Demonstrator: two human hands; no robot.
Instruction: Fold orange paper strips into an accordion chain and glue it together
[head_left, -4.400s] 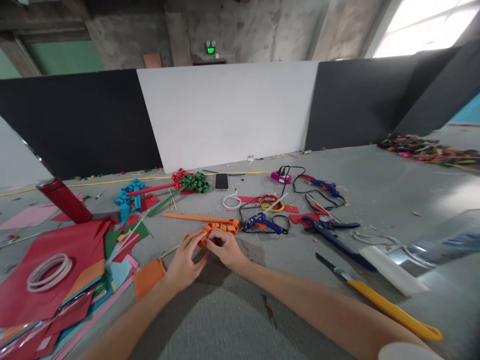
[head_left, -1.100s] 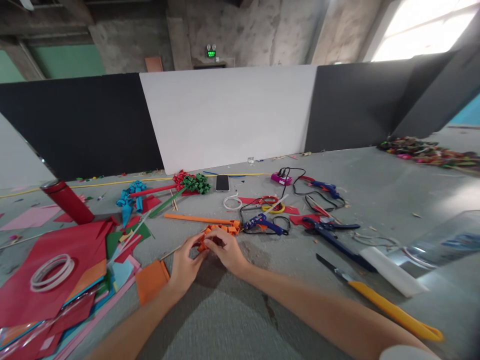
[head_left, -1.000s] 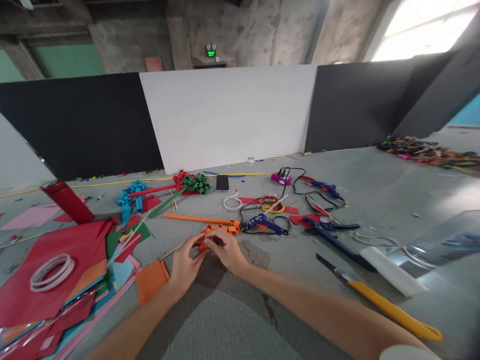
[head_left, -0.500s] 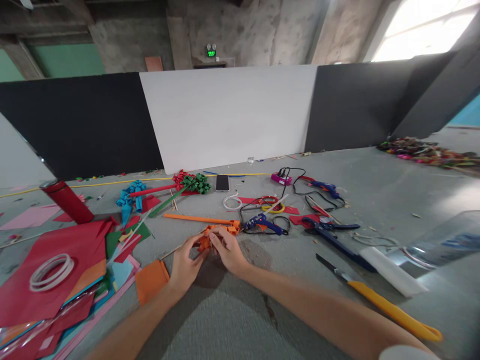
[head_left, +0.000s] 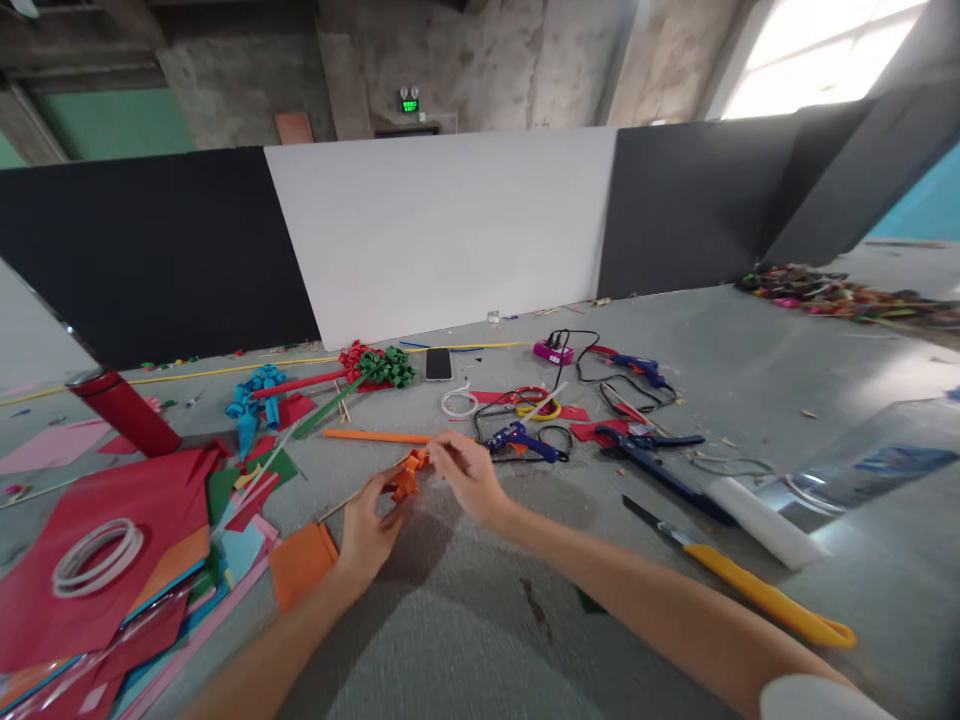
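Close together, left hand in pinch grip on orange paper, right hand bunched beside it, hold unclear.

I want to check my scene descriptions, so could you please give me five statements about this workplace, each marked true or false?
1. The left hand holds an orange paper piece. True.
2. The right hand grips the yellow-handled tool. False: the tool lies apart from both hands.
3. White rings lie on a red sheet. True.
4. The phone rests on that sheet. False: it rests on the grey floor.
5. Green curled paper lies beside red curled paper. True.
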